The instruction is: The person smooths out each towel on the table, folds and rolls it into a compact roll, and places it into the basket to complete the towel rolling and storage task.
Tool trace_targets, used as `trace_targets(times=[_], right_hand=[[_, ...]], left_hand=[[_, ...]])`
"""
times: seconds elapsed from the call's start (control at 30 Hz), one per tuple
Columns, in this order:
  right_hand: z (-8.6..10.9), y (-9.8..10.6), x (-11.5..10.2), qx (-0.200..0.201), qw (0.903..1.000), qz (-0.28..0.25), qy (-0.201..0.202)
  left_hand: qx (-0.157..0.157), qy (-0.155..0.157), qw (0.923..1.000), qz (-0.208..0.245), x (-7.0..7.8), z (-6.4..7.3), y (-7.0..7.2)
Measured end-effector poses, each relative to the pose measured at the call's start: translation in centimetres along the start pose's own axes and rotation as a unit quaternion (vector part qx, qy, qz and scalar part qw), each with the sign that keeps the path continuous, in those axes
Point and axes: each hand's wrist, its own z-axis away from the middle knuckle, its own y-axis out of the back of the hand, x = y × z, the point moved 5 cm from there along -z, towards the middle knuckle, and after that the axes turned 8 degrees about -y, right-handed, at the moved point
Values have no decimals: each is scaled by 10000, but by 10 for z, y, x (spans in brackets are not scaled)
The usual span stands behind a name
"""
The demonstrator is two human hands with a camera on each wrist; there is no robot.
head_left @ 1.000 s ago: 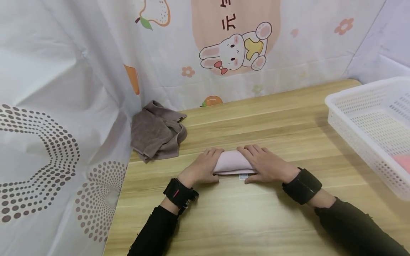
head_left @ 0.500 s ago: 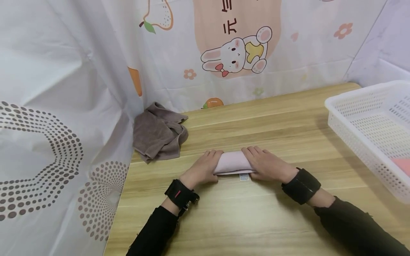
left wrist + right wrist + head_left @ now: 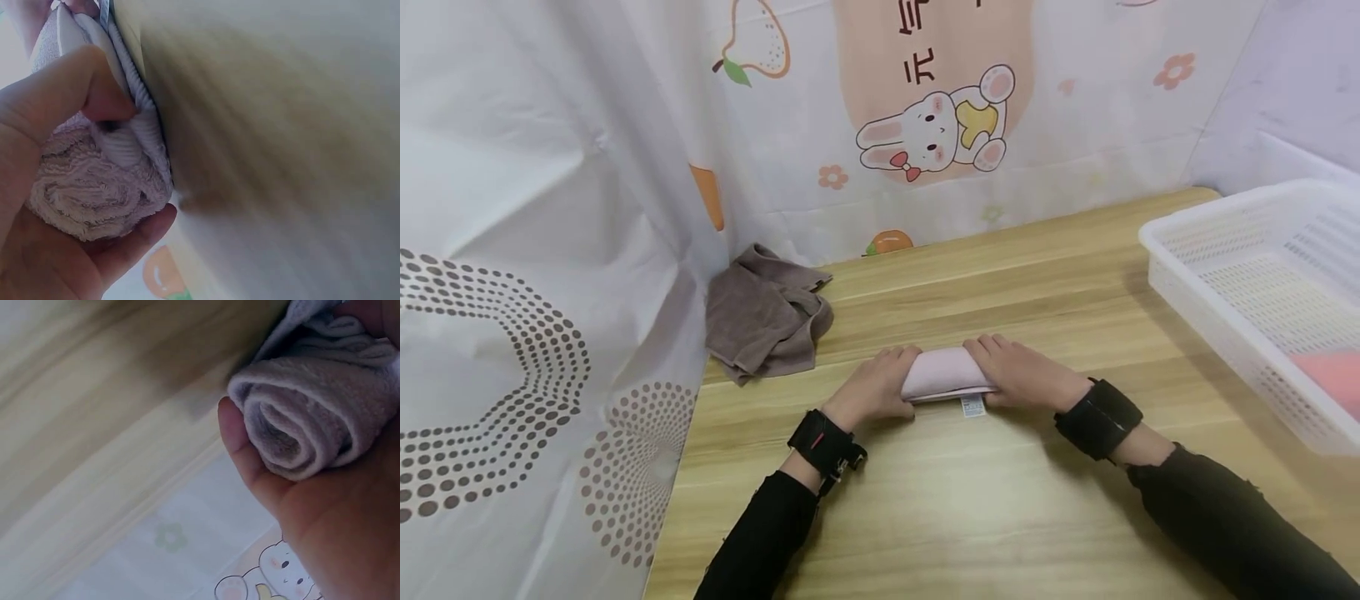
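Observation:
A pale pink towel [image 3: 946,372] lies rolled up on the wooden table, a small white label [image 3: 973,406] poking out from its near edge. At its left end, my left hand [image 3: 877,385] grips the roll, thumb on the near side and fingers over the far side. My right hand [image 3: 1021,373] holds the opposite end in the same way. Spiral layers show at the roll's left end [image 3: 87,187] in the left wrist view. In the right wrist view, the right end [image 3: 294,425] is coiled too, with my fingers curving around it.
A crumpled brown towel [image 3: 763,315] lies at the table's back left. On the right stands a white perforated basket [image 3: 1217,325] with a pink cloth [image 3: 1333,375] inside. Printed curtains [image 3: 790,183] hang along the back and left edges.
My right thumb has drawn in from the tabletop against the roll, and more of the label shows. Both hands keep their grip at the ends. The head view has shifted slightly.

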Motion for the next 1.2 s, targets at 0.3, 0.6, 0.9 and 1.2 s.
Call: trace_targets(times=[0.3, 0.6, 0.9, 1.2], right_hand=[[7, 12, 19, -289, 9992, -122, -233], [15, 32, 37, -360, 9984, -292, -322], [22, 66, 52, -178, 9991, -297, -239], [38, 101, 67, -243, 9983, -75, -524]], left_hand=[[-34, -171, 9998, -43, 12, -21, 7], [83, -326, 9992, -230, 30, -41, 17], [276, -444, 9985, -129, 51, -58, 42], [255, -670, 9964, -457, 77, -80, 63]])
